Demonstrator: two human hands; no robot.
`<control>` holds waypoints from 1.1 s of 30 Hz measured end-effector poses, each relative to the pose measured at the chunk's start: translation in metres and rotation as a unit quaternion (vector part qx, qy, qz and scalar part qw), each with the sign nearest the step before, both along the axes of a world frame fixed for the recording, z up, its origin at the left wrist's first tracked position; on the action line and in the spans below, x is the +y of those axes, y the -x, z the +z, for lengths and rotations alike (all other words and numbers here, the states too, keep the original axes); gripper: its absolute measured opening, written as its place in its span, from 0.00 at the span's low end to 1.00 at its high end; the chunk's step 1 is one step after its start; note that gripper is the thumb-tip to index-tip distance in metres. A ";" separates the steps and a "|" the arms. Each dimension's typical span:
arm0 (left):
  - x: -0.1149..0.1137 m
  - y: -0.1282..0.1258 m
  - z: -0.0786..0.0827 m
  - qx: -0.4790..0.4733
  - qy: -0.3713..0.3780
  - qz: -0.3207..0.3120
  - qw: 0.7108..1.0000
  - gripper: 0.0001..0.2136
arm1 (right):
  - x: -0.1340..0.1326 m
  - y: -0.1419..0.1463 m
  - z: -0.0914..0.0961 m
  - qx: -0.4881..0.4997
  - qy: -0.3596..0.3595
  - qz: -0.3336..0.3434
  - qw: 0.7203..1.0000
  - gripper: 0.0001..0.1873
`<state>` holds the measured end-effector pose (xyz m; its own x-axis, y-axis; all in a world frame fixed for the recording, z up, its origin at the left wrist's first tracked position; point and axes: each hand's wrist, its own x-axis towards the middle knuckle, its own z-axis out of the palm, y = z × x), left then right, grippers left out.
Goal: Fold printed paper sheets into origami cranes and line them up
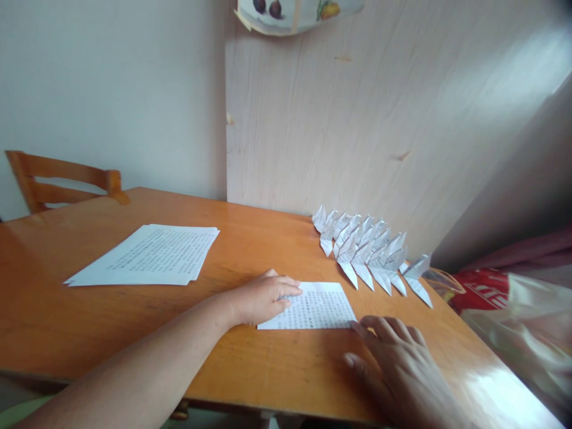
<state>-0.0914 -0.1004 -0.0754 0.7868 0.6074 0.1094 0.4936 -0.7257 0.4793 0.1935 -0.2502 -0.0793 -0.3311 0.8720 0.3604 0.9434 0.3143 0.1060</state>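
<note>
A small sheet of printed paper [324,307] lies flat on the wooden table in front of me, covered in rows of characters. My left hand [267,297] rests on its left side, fingers stretched out over the paper and hiding that edge. At the sheet's near right corner is my right hand [393,351], its index fingertip at the corner and its thumb apart from the other fingers. Neither hand grips anything. Beyond the sheet, to the right, several folded paper pieces [369,247] with pointed tips stand in rows.
A stack of printed sheets [152,256] lies on the left of the table [250,238]. Behind it stands a wooden chair [67,176]. A pale panel [313,131] rises at the table's back edge. Red and white bags [504,310] sit past the right edge.
</note>
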 end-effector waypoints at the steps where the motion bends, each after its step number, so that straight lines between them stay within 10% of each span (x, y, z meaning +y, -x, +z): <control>1: 0.000 0.000 -0.001 -0.004 -0.002 -0.001 1.000 0.19 | 0.000 0.005 0.000 0.001 0.001 0.004 1.000 0.20; 33: 0.002 -0.004 -0.001 0.010 -0.036 -0.024 0.999 0.18 | 0.022 0.143 0.010 0.090 0.147 0.116 0.978 0.43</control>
